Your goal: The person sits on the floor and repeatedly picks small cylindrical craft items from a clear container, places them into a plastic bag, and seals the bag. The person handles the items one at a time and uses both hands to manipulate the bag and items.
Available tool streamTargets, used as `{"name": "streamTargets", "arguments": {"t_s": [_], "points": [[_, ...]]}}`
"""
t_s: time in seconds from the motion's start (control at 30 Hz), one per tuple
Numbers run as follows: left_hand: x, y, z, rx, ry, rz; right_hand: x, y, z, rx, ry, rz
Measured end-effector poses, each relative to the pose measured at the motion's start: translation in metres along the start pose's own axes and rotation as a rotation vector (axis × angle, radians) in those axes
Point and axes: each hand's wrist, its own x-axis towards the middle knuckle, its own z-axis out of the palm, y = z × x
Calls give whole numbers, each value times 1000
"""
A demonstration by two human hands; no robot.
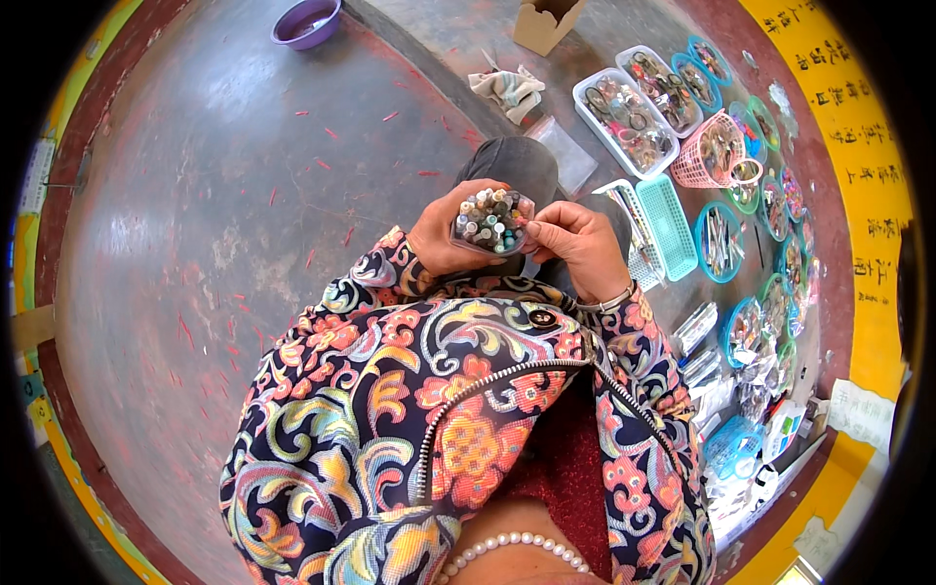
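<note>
The left hand (444, 234) grips a clear box (492, 222) crammed with small tubes; the right hand (575, 244) pinches at its rim; tilting could spill them onto the floor (214, 224).

- A purple basin (306, 21) sits far off on the floor.
- A cardboard box (546, 23) stands near a crumpled cloth (507, 90).
- A pink basket (710, 152) is beside a turquoise tray (669, 226).
</note>
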Motion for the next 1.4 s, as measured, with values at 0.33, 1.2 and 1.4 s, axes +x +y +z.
{"name": "streamTargets", "arguments": {"t_s": [0.33,1.2,1.4], "points": [[0,5,-7,144,-49,-49,3,9,0,41,35,72],[11,12,-6,255,-103,13,11,31,-16,-489,-54,-77],[10,1,-1,276,-65,-27,-6,-12,-7,-537,56,-241]]}}
